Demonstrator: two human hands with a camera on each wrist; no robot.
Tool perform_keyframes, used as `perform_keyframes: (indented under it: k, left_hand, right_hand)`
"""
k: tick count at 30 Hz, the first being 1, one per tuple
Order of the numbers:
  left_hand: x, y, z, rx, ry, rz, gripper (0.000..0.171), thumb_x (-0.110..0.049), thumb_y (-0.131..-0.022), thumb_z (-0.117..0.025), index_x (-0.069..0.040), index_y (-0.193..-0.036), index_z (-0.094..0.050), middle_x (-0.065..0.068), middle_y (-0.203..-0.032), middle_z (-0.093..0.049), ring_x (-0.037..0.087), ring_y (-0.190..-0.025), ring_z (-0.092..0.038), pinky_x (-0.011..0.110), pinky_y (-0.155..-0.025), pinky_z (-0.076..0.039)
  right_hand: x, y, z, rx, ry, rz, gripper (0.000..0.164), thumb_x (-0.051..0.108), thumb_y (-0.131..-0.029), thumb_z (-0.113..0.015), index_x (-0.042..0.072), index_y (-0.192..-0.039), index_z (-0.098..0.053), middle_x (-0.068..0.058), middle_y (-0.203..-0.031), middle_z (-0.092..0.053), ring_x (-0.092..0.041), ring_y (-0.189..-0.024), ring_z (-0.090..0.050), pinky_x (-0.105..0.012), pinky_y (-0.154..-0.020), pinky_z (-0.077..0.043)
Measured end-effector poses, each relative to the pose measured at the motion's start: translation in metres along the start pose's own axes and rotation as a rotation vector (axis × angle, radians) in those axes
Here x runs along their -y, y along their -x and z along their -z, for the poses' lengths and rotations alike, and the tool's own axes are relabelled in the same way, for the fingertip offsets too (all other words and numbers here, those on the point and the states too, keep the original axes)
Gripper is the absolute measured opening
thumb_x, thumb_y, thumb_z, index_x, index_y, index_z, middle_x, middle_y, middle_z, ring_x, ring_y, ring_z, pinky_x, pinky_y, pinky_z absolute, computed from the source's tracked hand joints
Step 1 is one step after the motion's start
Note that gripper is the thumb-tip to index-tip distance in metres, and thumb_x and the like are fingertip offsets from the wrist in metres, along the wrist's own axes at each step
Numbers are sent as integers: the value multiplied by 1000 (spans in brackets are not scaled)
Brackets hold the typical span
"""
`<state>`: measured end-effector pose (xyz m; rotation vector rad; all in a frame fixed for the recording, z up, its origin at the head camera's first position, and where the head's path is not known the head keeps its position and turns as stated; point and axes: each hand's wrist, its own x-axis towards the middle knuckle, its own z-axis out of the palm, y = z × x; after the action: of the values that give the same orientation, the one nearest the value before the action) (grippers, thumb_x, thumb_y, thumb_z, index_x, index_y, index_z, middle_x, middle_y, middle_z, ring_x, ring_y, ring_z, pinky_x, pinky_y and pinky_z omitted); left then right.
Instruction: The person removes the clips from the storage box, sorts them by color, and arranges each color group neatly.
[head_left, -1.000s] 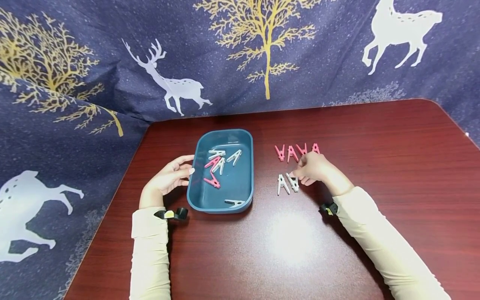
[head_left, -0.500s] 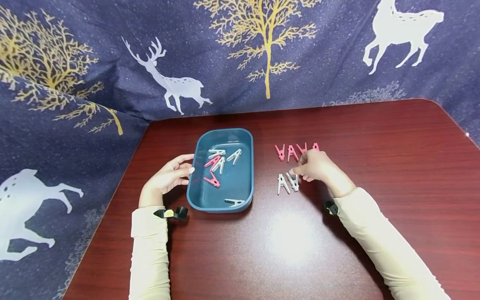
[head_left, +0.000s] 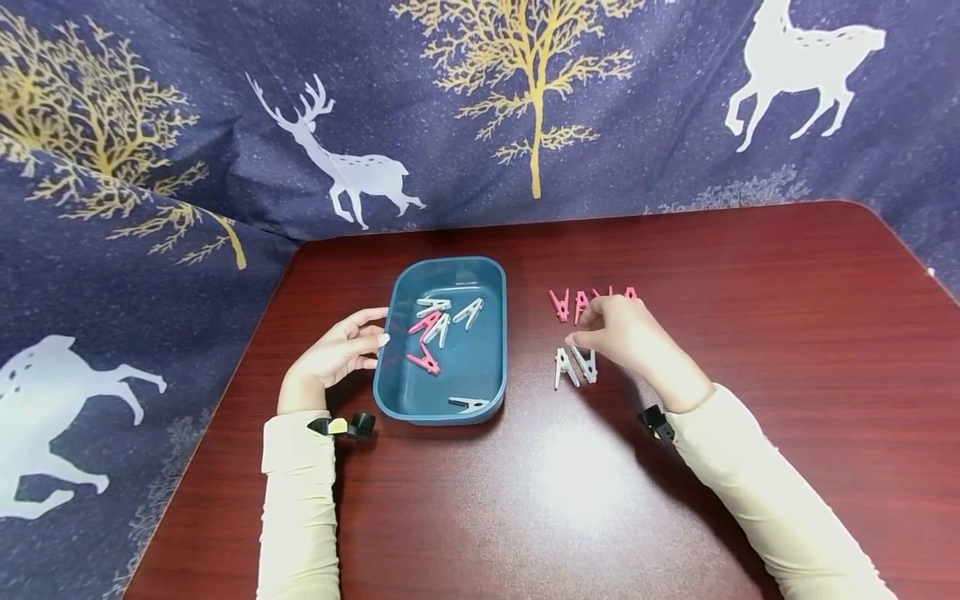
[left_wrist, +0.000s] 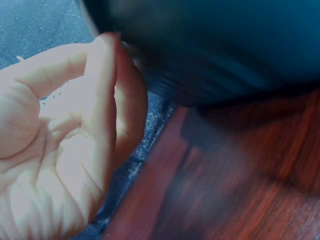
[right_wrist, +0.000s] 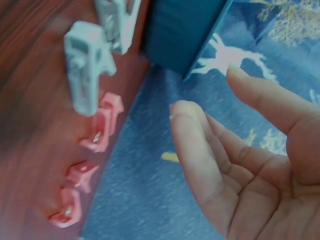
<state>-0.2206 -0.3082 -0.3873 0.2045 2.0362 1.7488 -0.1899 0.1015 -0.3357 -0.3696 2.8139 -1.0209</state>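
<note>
My left hand [head_left: 341,350] holds the left side of a blue plastic bin [head_left: 504,333], its thumb at the rim; in the left wrist view, curved fingers [left_wrist: 102,95] meet the bin's wall [left_wrist: 240,65]. Above two white clothespins lying side by side, the left one [head_left: 565,367] and the right one [head_left: 585,365], hovers my right hand [head_left: 626,333]. Its thumb and fingers stand apart in the right wrist view, with nothing between them. Behind it lies a row of pink clothespins [head_left: 560,306], partly covered by the hand.
Inside the bin lie several clothespins, among them a white one [head_left: 469,313], a pink one [head_left: 426,361] and a white one with a dark part [head_left: 468,405]. The reddish-brown table [head_left: 712,267] ends at a dark blue cloth [head_left: 630,158] printed with deer and trees.
My right hand has come away from the right white clothespin, which stays on the table, and has shifted slightly left and up with its fingers parted. The left hand and bin keep their place.
</note>
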Motion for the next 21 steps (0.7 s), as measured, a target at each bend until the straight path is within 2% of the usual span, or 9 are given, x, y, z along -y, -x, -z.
perform_keyframes:
  k: [4, 6, 7, 13, 21]
  left_hand:
    - [0, 1, 0, -4, -6, 3, 52, -1, -97, -46, -3, -146, -28, 0, -102, -63, 10, -87, -65, 27, -74, -55]
    - [0, 2, 1, -11, -7, 5, 52, -1, -97, -46, -3, -146, -28, 0, -102, -63, 10, -87, -65, 27, -74, -55]
    - [0, 2, 1, -12, -7, 7, 52, -1, -97, -46, -3, -145, -28, -1, -102, -63, 10, -87, -65, 27, -74, -55]
    - [0, 3, 0, -13, 1, 8, 52, 0, -97, -46, -3, -146, -27, 0, -102, -63, 10, -87, -66, 28, -75, -56]
    - [-1, 2, 0, -12, 11, 1, 52, 1, -97, -46, -2, -145, -28, 0, -99, -64, 11, -85, -66, 27, -74, -56]
  right_hand:
    - [14, 3, -3, -15, 13, 73, 25, 17, -80, -72, -3, -93, -66, -16, -90, -70, -28, -83, -65, -48, -88, -46]
    - [23, 3, -4, -12, 25, 101, 25, 17, -80, -73, -3, -94, -67, -16, -90, -70, -29, -85, -66, -47, -87, -47]
    - [26, 3, -5, -9, 25, 110, 26, 17, -80, -73, -3, -95, -67, -16, -91, -70, -29, -85, -66, -45, -80, -49]
    - [44, -1, -8, -14, 61, 196, 26, 15, -79, -73, -2, -97, -66, -18, -93, -71, -31, -91, -67, -44, -82, -50]
    - [59, -6, -14, 69, 74, 249, 28, 14, -81, -72, -2, -102, -64, -18, -97, -71, -29, -94, -68, -42, -85, -50]
